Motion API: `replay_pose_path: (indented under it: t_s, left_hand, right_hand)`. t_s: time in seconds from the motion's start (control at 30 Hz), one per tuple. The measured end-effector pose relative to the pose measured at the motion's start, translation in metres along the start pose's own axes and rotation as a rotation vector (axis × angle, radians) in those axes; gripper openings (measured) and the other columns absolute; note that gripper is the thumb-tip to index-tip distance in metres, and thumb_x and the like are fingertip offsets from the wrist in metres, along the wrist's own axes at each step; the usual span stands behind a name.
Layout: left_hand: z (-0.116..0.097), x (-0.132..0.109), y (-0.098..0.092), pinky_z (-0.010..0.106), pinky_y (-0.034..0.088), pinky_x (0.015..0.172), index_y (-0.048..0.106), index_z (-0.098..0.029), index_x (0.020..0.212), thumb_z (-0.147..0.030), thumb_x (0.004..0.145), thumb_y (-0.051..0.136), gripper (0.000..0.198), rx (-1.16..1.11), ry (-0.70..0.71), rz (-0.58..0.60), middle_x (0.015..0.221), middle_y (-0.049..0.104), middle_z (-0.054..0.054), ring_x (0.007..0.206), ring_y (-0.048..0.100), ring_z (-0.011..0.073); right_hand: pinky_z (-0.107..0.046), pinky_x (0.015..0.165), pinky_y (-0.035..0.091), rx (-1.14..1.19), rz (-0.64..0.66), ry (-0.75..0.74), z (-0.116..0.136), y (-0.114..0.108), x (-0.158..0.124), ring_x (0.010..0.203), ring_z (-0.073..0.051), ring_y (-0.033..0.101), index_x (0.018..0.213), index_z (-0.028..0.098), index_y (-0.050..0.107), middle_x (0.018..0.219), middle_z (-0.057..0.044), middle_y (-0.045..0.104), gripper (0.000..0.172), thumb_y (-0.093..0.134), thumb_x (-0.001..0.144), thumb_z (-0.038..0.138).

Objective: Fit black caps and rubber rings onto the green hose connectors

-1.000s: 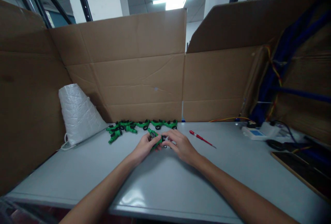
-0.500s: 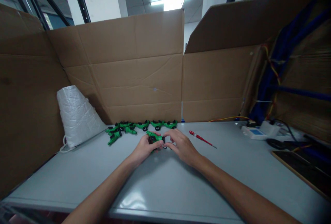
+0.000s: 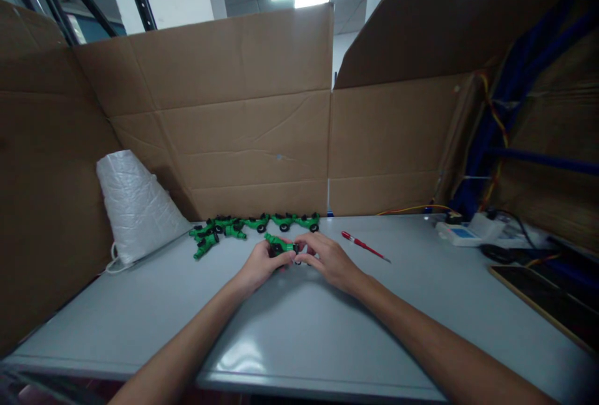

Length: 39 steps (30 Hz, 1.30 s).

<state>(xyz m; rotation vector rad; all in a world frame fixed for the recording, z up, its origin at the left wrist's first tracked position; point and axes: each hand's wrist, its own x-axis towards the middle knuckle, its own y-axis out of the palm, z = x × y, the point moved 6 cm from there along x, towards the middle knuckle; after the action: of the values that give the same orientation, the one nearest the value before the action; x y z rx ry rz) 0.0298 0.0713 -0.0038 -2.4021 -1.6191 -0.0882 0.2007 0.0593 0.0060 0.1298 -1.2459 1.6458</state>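
Note:
A small green toy car (image 3: 279,244) with black wheels is held just above the grey table (image 3: 299,324), between both hands. My left hand (image 3: 259,266) grips its near left side with curled fingers. My right hand (image 3: 328,258) pinches its right end, at a black wheel. Behind them a row of several finished green toy cars (image 3: 255,224) lies along the cardboard wall.
A red-handled screwdriver (image 3: 364,246) lies right of my hands. A white woven bag (image 3: 135,204) stands at the left. Cardboard walls (image 3: 248,136) enclose the table. A white device (image 3: 461,233), cables and a dark board (image 3: 547,308) sit at the right.
The toy car has turned slightly in my hands and my fingers have closed in tighter round it. The view has tilted a little; the other things stay put.

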Motion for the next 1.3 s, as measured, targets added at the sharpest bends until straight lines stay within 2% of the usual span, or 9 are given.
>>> replay_pose_path:
  t_s: [0.23, 0.43, 0.57, 0.73, 0.9, 1.17, 1.3]
  left_hand:
    - [0.002, 0.000, -0.004, 0.024, 0.047, 0.059, 0.071, -0.012, 0.114, -0.052, 0.082, 0.084, 0.054, 0.006, -0.007, -0.057, 0.078, 0.072, 0.005, 0.065, 0.063, 0.0152]
    - [0.005, 0.000, -0.003, 0.023, 0.047, 0.059, 0.071, -0.011, 0.108, -0.053, 0.081, 0.084, 0.051, -0.009, -0.011, -0.061, 0.076, 0.071, 0.004, 0.064, 0.062, 0.0145]
    - [0.007, 0.000, -0.001, 0.024, 0.047, 0.060, 0.071, -0.011, 0.110, -0.053, 0.084, 0.082, 0.051, -0.020, 0.001, -0.066, 0.078, 0.071, 0.005, 0.064, 0.061, 0.0140]
    - [0.005, 0.000, 0.002, 0.025, 0.047, 0.062, 0.073, -0.010, 0.102, -0.056, 0.085, 0.080, 0.050, -0.021, 0.003, -0.027, 0.076, 0.070, 0.005, 0.064, 0.061, 0.0143]
    - [0.002, -0.003, 0.005, 0.026, 0.047, 0.063, 0.071, -0.010, 0.094, -0.060, 0.087, 0.076, 0.050, -0.034, -0.020, 0.003, 0.074, 0.069, 0.006, 0.065, 0.061, 0.0149]
    - [0.009, -0.003, 0.003, 0.027, 0.050, 0.066, 0.067, -0.012, 0.100, -0.058, 0.085, 0.078, 0.050, -0.090, -0.046, -0.009, 0.077, 0.070, 0.005, 0.068, 0.064, 0.0165]
    - [0.008, -0.004, 0.004, 0.027, 0.050, 0.066, 0.066, -0.012, 0.098, -0.058, 0.086, 0.078, 0.049, -0.096, -0.057, 0.000, 0.080, 0.070, 0.005, 0.068, 0.063, 0.0157]
  right_hand:
    - [-0.036, 0.092, 0.050, 0.020, 0.009, -0.024, 0.006, 0.000, 0.000, 0.099, -0.022, 0.065, 0.132, 0.023, 0.063, 0.113, -0.007, 0.071, 0.030, 0.064, 0.102, 0.020]
    - [-0.038, 0.092, 0.052, 0.013, 0.034, -0.007, -0.002, 0.006, -0.002, 0.103, -0.025, 0.067, 0.126, 0.022, 0.065, 0.112, -0.009, 0.072, 0.022, 0.060, 0.105, 0.027]
    - [-0.039, 0.094, 0.052, 0.046, 0.002, 0.005, -0.004, 0.006, -0.002, 0.107, -0.025, 0.066, 0.130, 0.023, 0.060, 0.116, -0.009, 0.071, 0.024, 0.056, 0.107, 0.030]
    - [-0.035, 0.087, 0.051, 0.058, 0.010, 0.023, 0.000, 0.003, -0.002, 0.099, -0.023, 0.067, 0.124, 0.023, 0.059, 0.109, -0.007, 0.070, 0.019, 0.058, 0.107, 0.032]
    - [-0.033, 0.084, 0.051, 0.057, 0.036, 0.001, 0.005, 0.002, -0.002, 0.092, -0.021, 0.065, 0.123, 0.023, 0.061, 0.107, -0.006, 0.068, 0.023, 0.067, 0.102, 0.031]
    - [-0.033, 0.083, 0.050, 0.055, 0.058, 0.017, 0.001, 0.002, -0.001, 0.091, -0.022, 0.066, 0.121, 0.023, 0.065, 0.102, -0.005, 0.071, 0.021, 0.063, 0.104, 0.036]
    - [-0.032, 0.079, 0.048, 0.034, 0.068, 0.054, -0.004, 0.004, -0.002, 0.087, -0.022, 0.067, 0.112, 0.022, 0.068, 0.094, -0.004, 0.072, 0.022, 0.060, 0.106, 0.041]
